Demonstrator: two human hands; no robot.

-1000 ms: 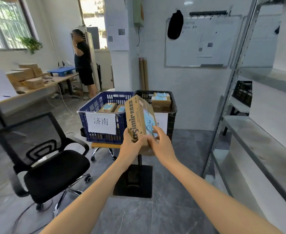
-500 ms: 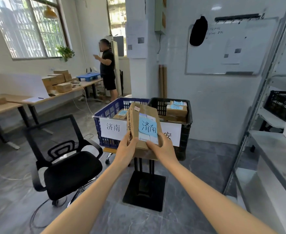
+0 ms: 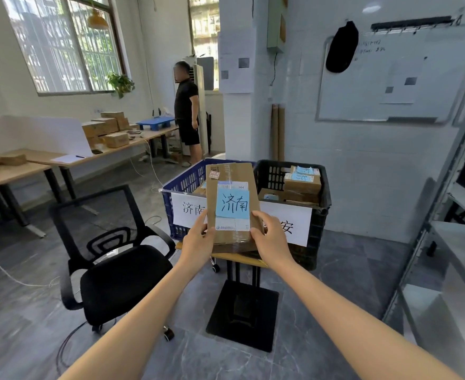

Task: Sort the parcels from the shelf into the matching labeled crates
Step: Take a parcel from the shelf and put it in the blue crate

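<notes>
I hold a flat brown cardboard parcel (image 3: pixel 231 182) upright in front of me, its blue note reading 济南 facing me. My left hand (image 3: pixel 198 241) grips its lower left edge and my right hand (image 3: pixel 269 239) grips its lower right edge. Behind the parcel stand two crates on a small stand: a blue crate (image 3: pixel 183 185) with a white label 济南 on the left, and a black crate (image 3: pixel 320 215) with a white label ending in 安 on the right. Both crates hold cardboard parcels, and the held parcel hides part of each.
A black office chair (image 3: pixel 116 270) stands at the left of the stand. A metal shelf (image 3: pixel 450 242) runs along the right edge. Desks with boxes (image 3: pixel 108 130) line the left wall, and a person in black (image 3: pixel 187 113) stands beyond them. The stand's black base (image 3: pixel 242 314) sits on the floor.
The parcel has turned from edge-on to face me, so its blue note is now fully readable. I have come closer to the crates, and the person at the back has turned.
</notes>
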